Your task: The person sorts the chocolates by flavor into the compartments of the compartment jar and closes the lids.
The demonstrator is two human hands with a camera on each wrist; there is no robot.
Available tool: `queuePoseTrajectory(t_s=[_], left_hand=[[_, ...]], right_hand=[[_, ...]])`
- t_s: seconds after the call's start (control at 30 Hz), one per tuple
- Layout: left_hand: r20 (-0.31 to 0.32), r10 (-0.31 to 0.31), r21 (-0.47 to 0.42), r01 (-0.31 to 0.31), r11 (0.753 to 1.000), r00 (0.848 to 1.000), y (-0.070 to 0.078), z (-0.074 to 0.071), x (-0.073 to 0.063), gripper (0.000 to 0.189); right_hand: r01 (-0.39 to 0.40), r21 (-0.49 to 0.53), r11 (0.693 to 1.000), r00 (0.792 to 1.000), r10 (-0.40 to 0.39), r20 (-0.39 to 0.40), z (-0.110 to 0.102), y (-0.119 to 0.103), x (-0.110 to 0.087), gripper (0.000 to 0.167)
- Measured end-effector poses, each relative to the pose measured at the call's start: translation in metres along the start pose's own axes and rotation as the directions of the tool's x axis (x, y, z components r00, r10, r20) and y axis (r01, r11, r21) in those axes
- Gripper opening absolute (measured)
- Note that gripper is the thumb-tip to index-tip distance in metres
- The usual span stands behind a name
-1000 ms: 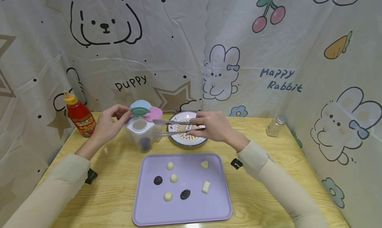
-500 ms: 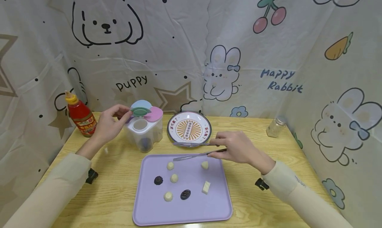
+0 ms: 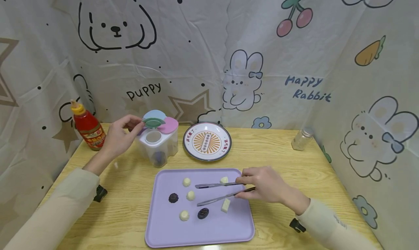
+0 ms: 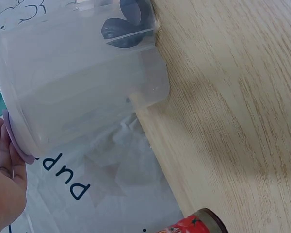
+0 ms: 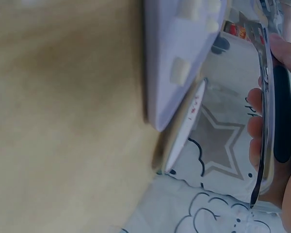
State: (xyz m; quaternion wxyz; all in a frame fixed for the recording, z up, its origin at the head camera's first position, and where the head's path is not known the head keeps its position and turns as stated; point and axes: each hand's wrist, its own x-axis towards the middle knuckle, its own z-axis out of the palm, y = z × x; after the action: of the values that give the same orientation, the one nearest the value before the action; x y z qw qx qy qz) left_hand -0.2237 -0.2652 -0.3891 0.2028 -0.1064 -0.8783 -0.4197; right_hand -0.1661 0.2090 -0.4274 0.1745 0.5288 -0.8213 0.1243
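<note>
Metal tongs (image 3: 216, 199) are pinched by the right hand (image 3: 266, 186), pointing lengthwise left over sweets (image 3: 191, 195) on the tray (image 3: 203, 236), while a green lid (image 3: 153, 123) is pinched by the left hand (image 3: 120, 136).

Looks like shiny metal along the tongs (image 3: 212, 185), with dark, smooth handles (image 5: 282, 114); cloudy, see-through plastic for the container (image 4: 77, 87), opaque plastic for the green lid (image 3: 154, 123); smooth plastic across the lilac tray (image 3: 196, 235), glossy glaze on the plate (image 3: 207, 142), wood grain over the table (image 3: 278, 151), creased matt cloth in the backdrop (image 3: 196, 42)
</note>
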Motion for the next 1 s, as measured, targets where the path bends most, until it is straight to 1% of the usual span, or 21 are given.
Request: queuePoseTrajectory(t_s=[0.1,0.23,0.4,0.5,0.67,1.0], left_hand=[[0.001,-0.002,0.001,0.002,1.0,1.0,0.0,0.0,0.0,0.021],[0.002,-0.007,0.004,0.007,1.0,1.0,0.0,0.0,0.0,0.021],[0.001,-0.007,0.005,0.007,1.0,1.0,0.0,0.001,0.001,0.021],[-0.003,-0.005,0.004,0.005,1.0,1.0,0.0,0.001,0.001,0.021],[-0.009,0.002,0.003,-0.002,1.0,1.0,0.0,0.002,0.001,0.019],[-0.008,0.003,0.0,-0.003,1.0,1.0,0.0,0.002,0.001,0.019]], right_hand=[[0.009,0.0,1.0,1.0,-0.009,0.009,0.006,-0.005,-0.007,0.035],[0.013,0.005,1.0,0.999,-0.013,0.03,0.01,-0.01,-0.014,0.032],[-0.015,0.042,0.999,0.998,0.013,0.059,0.011,-0.013,-0.019,0.027],[-0.028,0.056,0.998,0.997,0.024,0.071,0.011,-0.014,-0.022,0.025],[-0.017,0.052,0.999,0.997,0.013,0.078,0.015,-0.017,-0.024,0.025],[-0.027,0.052,0.998,0.993,0.021,0.114,0.021,-0.017,-0.025,0.022]])
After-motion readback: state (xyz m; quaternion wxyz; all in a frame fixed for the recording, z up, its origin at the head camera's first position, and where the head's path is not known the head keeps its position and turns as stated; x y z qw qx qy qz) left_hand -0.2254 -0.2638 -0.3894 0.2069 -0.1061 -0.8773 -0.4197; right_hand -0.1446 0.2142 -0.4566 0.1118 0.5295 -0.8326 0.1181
